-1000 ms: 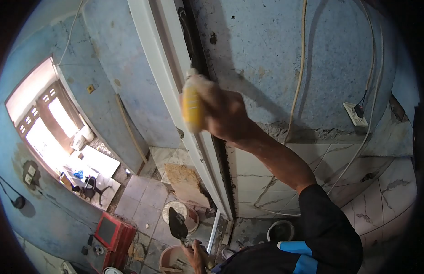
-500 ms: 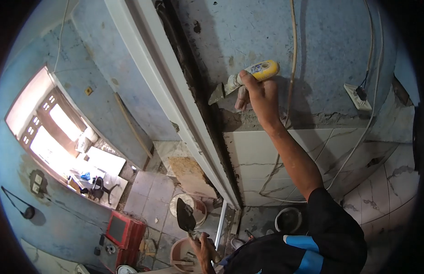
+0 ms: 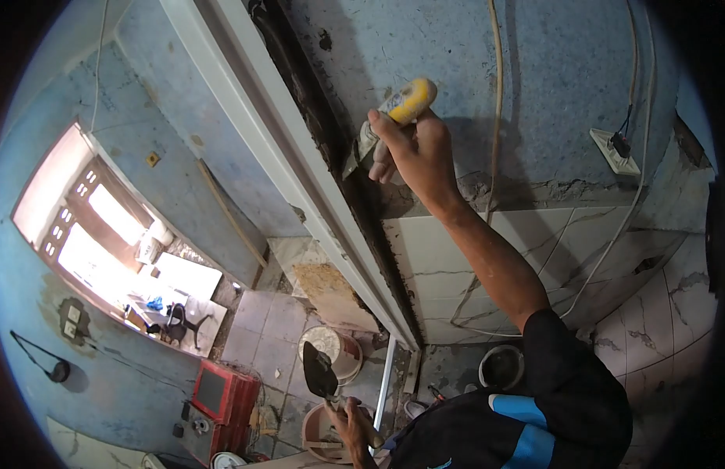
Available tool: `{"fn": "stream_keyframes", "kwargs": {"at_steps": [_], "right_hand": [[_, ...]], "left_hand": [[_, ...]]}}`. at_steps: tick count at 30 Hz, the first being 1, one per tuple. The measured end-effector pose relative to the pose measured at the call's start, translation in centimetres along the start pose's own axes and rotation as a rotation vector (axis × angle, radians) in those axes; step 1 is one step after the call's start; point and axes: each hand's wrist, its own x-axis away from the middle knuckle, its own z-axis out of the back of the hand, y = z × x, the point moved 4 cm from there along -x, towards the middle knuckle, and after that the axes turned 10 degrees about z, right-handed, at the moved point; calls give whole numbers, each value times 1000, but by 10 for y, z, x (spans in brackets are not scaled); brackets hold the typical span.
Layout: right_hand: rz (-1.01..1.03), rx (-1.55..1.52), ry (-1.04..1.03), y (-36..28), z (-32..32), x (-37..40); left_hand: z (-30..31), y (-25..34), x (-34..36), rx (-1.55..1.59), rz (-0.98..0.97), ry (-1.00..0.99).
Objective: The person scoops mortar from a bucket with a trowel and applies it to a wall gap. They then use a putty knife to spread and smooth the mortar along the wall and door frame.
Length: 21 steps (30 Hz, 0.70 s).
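Note:
My right hand (image 3: 413, 148) is closed round a yellow-handled putty knife (image 3: 409, 102). Its blade points down and left, with the tip right at the dark mortar joint (image 3: 331, 148) between the white frame (image 3: 276, 156) and the blue wall. Lower down, my left hand (image 3: 348, 428) grips a pointing trowel (image 3: 321, 371) by its handle. The trowel's blade points up and carries dark wet mortar.
White marbled tiles (image 3: 487, 258) cover the lower wall. A cable (image 3: 497, 117) hangs beside my right arm, and a loose socket (image 3: 615, 152) dangles further right. Buckets (image 3: 331, 352), a basin (image 3: 311, 426) and a red cabinet (image 3: 221, 399) stand on the floor.
My right hand has moved left and slightly up with the putty knife, bringing its blade to the joint. My left hand still holds the trowel; the view has shifted slightly.

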Motion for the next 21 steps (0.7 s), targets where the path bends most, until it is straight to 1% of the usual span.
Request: {"fn": "stream_keyframes", "kwargs": {"at_steps": [3, 5, 7, 9, 12, 15, 16, 17, 19, 20, 21], "right_hand": [[49, -17, -34, -9, -3, -19], [56, -36, -29, -16, -7, -34], [105, -78, -23, -23, -11, -51], [111, -70, -30, -30, -14, -68], [185, -25, -30, -46, -23, -93], [160, 10, -5, -74, -25, -114], [202, -18, -50, -74, -25, -122], [205, -18, -51, -75, -24, -129], [308, -161, -64, -91, -28, -135], [287, -123, 2, -97, -23, -136], [288, -125, 4, -96, -20, -136]], "left_hand": [[2, -4, -2, 13, -9, -1], [5, -10, -6, 14, -4, -3], [3, -10, -7, 14, -1, -8], [0, -7, -3, 57, -2, -44], [-2, -1, 1, 20, 37, -16], [-5, 2, 2, 56, 59, -20], [-6, 4, 4, 57, 58, -21], [-8, 6, 5, 47, 76, -6], [-9, 5, 5, 39, 93, 9], [-9, 4, 3, 48, 68, -13], [-8, 1, 0, 55, 43, -33]]}}
